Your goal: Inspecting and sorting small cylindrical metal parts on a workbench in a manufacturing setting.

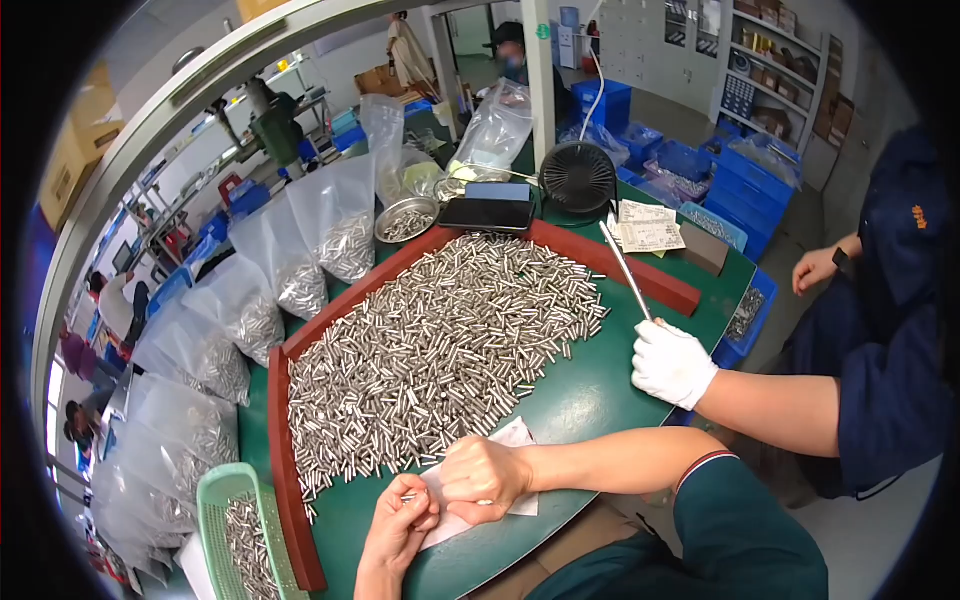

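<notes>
A broad heap of short, shiny metal pins (440, 350) covers much of the green tabletop (590, 400). At its near edge my left hand (398, 525) is closed, with a small metal pin (408, 497) showing between thumb and fingers. My right hand (485, 478) is curled into a fist right beside it, knuckles up; what it holds, if anything, is mostly hidden. Both hands are over a pale sheet of paper or cloth (518, 436) at the table's near side.
Dark red bars (283, 450) border the heap. Left are a green basket (215, 490) and several clear bags of pins (345, 240). Behind are a metal bowl (405, 220), phone (487, 213) and black fan (578, 178). On the right, a co-worker's white-gloved hand (672, 365) holds a metal rod (627, 270).
</notes>
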